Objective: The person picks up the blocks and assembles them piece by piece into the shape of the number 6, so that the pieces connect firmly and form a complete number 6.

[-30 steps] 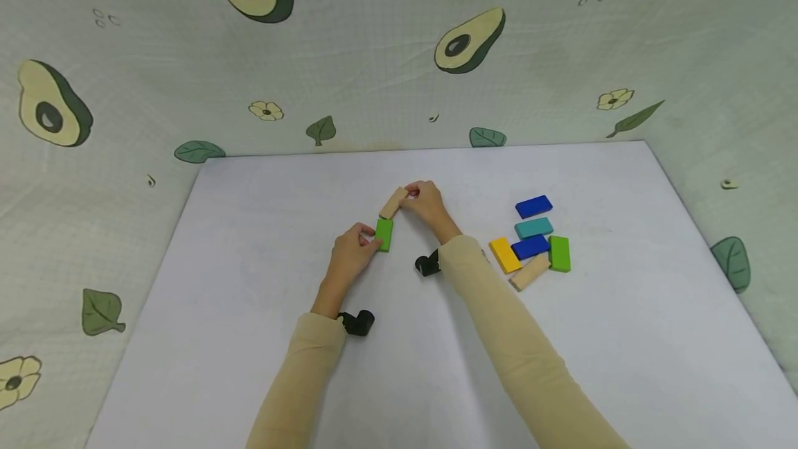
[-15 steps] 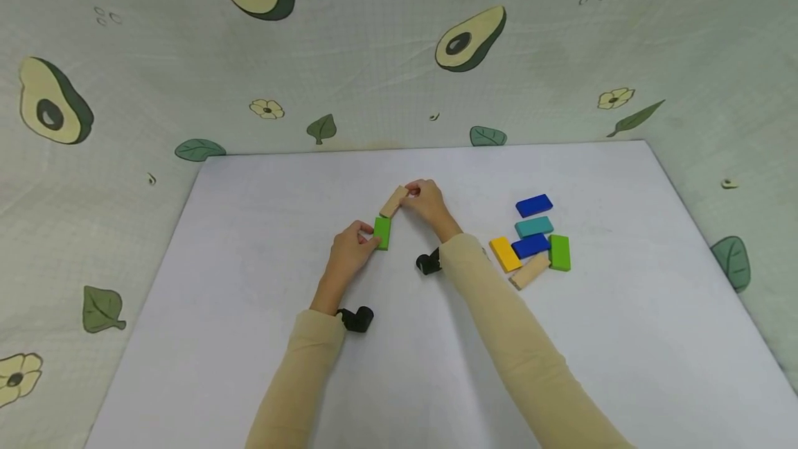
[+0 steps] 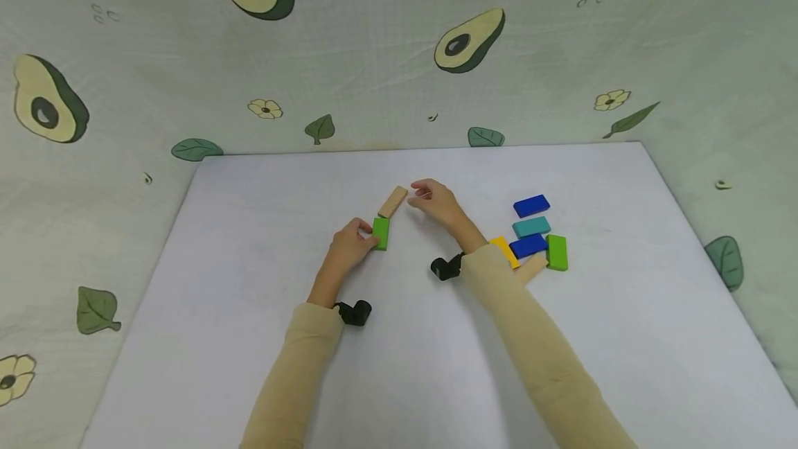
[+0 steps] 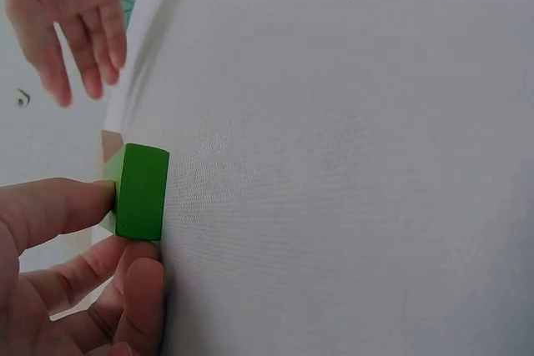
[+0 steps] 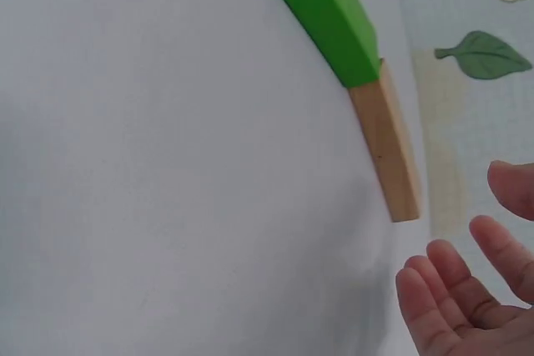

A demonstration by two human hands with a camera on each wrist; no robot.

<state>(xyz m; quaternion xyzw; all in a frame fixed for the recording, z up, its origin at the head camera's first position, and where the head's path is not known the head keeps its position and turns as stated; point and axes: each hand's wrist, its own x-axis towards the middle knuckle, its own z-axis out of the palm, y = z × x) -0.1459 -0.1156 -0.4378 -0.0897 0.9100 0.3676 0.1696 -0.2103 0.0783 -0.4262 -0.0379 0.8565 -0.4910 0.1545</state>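
Observation:
With thumb and fingers, my left hand (image 3: 350,244) pinches a green block (image 3: 381,234) that lies on the white table. A natural wood block (image 3: 393,201) touches the green block's far end and slants away to the right, as the right wrist view also shows with the wood block (image 5: 387,149) end to end with the green block (image 5: 325,14). Just right of the wood block is my right hand (image 3: 438,202), apart from it, fingers loosely spread and holding nothing.
A loose group lies to the right: two blue blocks (image 3: 531,206), a teal block (image 3: 531,227), a green block (image 3: 557,253), and a yellow block (image 3: 503,251) and wood block (image 3: 532,268) partly behind my right sleeve. An avocado-print cloth (image 3: 374,54) rises behind the table.
My right hand has let go of the wood block and moved slightly right, its fingers spreading. The left hand keeps its pinch on the green block, which has shifted slightly left.

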